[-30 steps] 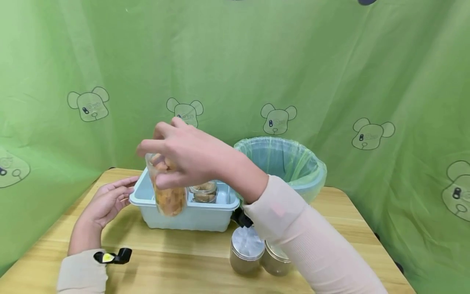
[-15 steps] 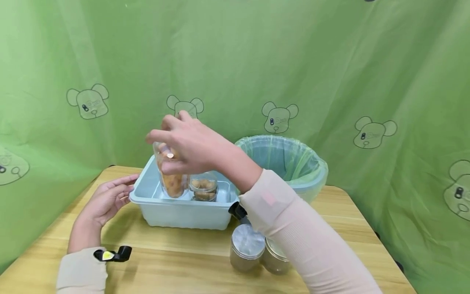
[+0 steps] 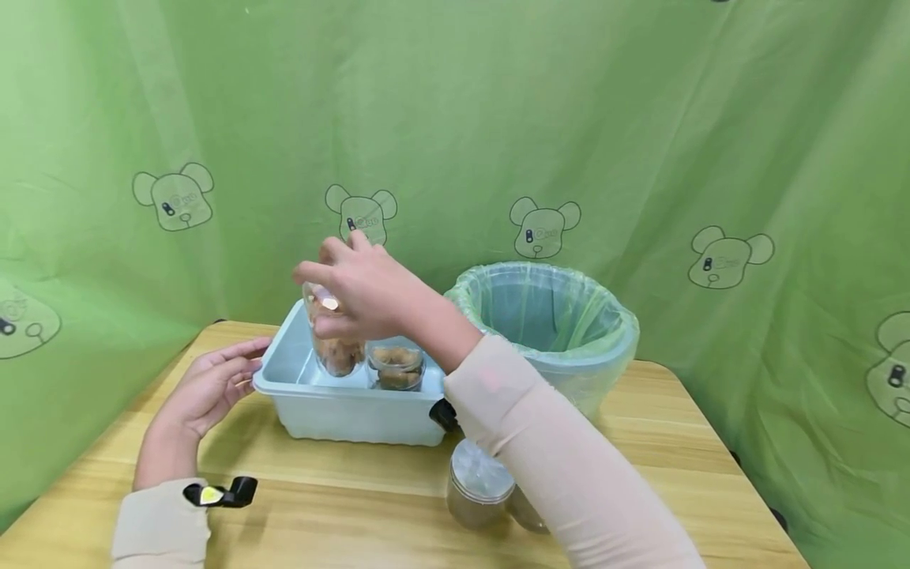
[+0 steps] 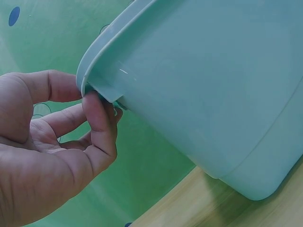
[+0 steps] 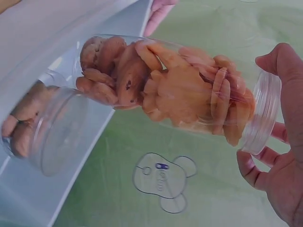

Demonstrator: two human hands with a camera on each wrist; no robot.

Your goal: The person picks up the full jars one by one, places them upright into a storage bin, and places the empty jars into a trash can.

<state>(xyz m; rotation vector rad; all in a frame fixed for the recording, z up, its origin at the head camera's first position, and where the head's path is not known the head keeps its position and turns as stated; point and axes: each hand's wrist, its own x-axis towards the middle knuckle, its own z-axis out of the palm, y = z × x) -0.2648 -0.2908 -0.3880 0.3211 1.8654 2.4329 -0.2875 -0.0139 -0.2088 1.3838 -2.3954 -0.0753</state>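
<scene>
My right hand (image 3: pixel 373 288) grips a tall clear jar (image 5: pixel 175 90) by its lid end; orange-brown dried pieces fill much of it. In the head view the jar is upright, its lower part inside a light blue plastic bin (image 3: pixel 355 416). Beside it in the bin stands a second, shorter-looking clear jar (image 3: pixel 398 367) with brown pieces. At the bin's left end, my left hand (image 4: pixel 52 137) pinches the rim between thumb and fingers. The right hand hides part of the held jar in the head view.
To the right of the bin stands a round bucket (image 3: pixel 604 371) lined with a green plastic bag. In front, a silver-lidded jar (image 3: pixel 479 484) and another jar (image 3: pixel 526 512) partly behind my right sleeve stand on the wooden table (image 3: pixel 341 506). Green cloth (image 3: pixel 441 95) hangs behind.
My right hand has moved the jar slightly right and lower, from over the bin's front left rim to inside the bin. The left hand stays on the rim.
</scene>
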